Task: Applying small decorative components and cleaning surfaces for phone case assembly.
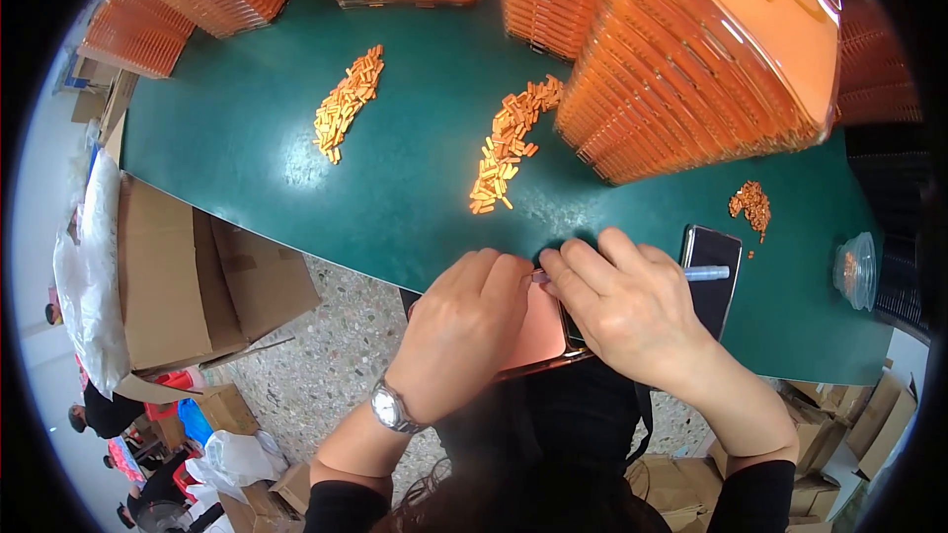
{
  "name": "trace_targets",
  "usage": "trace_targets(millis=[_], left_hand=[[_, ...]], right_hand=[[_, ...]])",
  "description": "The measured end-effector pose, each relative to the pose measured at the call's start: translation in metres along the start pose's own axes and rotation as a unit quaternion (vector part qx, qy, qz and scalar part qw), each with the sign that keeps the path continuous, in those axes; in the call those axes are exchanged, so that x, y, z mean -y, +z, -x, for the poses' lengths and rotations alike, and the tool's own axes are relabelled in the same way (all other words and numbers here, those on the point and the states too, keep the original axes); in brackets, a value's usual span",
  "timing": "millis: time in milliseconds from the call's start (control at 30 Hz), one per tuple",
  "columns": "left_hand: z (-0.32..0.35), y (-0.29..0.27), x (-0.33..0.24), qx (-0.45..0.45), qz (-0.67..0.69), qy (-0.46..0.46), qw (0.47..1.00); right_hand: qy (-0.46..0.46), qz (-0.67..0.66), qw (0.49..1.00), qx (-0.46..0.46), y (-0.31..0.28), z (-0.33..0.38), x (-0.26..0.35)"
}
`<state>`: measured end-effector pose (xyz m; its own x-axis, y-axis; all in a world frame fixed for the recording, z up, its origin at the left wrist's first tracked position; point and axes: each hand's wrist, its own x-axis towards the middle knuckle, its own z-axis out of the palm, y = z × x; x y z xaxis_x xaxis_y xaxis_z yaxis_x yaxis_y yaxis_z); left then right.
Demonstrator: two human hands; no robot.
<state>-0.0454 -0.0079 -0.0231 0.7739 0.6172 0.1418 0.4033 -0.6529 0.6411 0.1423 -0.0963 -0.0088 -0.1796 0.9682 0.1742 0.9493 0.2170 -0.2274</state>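
Observation:
At the near edge of the green table, my left hand [464, 314] curls over an orange-pink panel with a glossy rim, like a phone case [541, 328]. Its fingertips press near the panel's upper edge. My right hand [632, 311] is closed around a slim tool with a pale blue, pen-like end [707, 273] that sticks out on its right side. The tips of both hands almost meet at the panel's top edge, where a small pale piece shows. What lies under my right fingers is mostly hidden.
Two piles of small orange strips [348, 104] [506, 148] lie on the table [415, 69]. Tall stacks of orange cases [691, 69] line the back. At right are a dark phone [713, 301], tiny copper-coloured bits [752, 205] and a clear plastic cup [855, 271]. Cardboard boxes [173, 276] stand left.

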Motion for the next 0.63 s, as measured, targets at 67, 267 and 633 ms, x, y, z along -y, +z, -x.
trace_targets(millis=[67, 267, 633], left_hand=[[0.001, -0.002, -0.002, 0.004, -0.004, -0.003, 1.0], [0.002, 0.004, -0.003, -0.015, -0.014, -0.005, 1.0], [-0.004, 0.005, 0.0, -0.033, 0.031, -0.025, 0.999]], right_hand=[[0.009, 0.001, 1.0, -0.003, 0.001, 0.002, 0.006], [0.053, 0.01, 0.999, -0.001, 0.003, 0.0, 0.014], [0.037, 0.007, 0.999, 0.006, -0.005, 0.0, 0.002]])
